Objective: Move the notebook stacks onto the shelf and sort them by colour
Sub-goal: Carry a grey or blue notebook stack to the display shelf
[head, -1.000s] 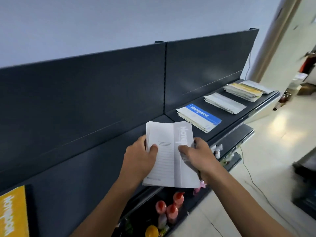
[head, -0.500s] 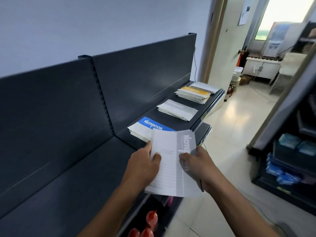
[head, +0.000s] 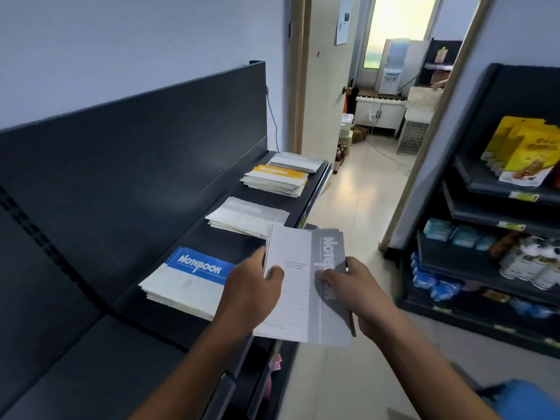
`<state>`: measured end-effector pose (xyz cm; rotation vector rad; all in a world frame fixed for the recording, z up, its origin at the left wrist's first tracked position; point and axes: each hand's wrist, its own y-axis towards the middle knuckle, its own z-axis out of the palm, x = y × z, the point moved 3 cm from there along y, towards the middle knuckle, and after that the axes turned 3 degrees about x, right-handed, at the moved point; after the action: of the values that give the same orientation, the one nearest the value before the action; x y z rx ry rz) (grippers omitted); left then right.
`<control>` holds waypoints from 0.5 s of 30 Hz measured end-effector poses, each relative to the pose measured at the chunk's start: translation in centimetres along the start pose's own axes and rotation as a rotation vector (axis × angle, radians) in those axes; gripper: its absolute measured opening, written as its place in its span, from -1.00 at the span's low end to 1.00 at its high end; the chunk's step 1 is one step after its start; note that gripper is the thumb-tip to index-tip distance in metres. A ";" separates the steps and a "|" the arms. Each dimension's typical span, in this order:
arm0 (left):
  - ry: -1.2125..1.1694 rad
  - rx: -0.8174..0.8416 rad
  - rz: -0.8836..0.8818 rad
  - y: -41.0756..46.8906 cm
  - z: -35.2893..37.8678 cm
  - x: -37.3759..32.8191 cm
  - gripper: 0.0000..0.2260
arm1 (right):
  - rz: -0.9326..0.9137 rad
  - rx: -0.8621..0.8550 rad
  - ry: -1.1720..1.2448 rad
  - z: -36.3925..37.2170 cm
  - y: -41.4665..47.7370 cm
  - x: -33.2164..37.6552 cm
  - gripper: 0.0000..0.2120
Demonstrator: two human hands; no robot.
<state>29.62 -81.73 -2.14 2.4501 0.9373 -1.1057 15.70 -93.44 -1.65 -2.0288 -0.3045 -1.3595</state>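
Both hands hold a thin stack of grey-banded notebooks [head: 303, 286] in front of the dark shelf [head: 188, 325]. My left hand [head: 251, 292] grips its left edge, thumb on the cover. My right hand [head: 354, 292] grips the right edge, thumb on the grey band. On the shelf lie a blue-banded stack [head: 188, 280] nearest, then a grey-banded stack [head: 245, 216], then a yellow-banded stack [head: 275, 178], and a pale stack [head: 297, 162] at the far end. The held stack hovers over the shelf's front edge, between the blue and grey stacks.
A dark back panel [head: 136, 153] rises behind the shelf. To the right stands another rack [head: 500, 222] with yellow packets, bottles and blue packs. A tiled aisle [head: 357, 207] leads to a doorway. Lower shelves sit under my arms.
The view has swung right along the shelf. The held grey notebooks moved with me past the blue stack, toward the grey stack. Both hands keep the same grip.
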 end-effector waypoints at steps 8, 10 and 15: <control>0.002 -0.047 -0.072 7.5 4.5 -3.5 -0.73 | -0.009 0.072 0.002 -5.4 8.7 0.8 -0.82; -0.019 -0.067 -0.112 9.1 5.5 -4.3 -0.68 | -0.015 0.098 0.005 -6.8 10.9 1.1 -0.81; -0.045 -0.109 -0.156 12.4 7.8 -6.0 -0.68 | -0.022 0.164 0.009 -9.6 16.1 1.9 -0.76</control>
<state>30.64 -97.49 -2.80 2.2876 1.1599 -1.1231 17.98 -112.03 -4.15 -1.8887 -0.4207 -1.3122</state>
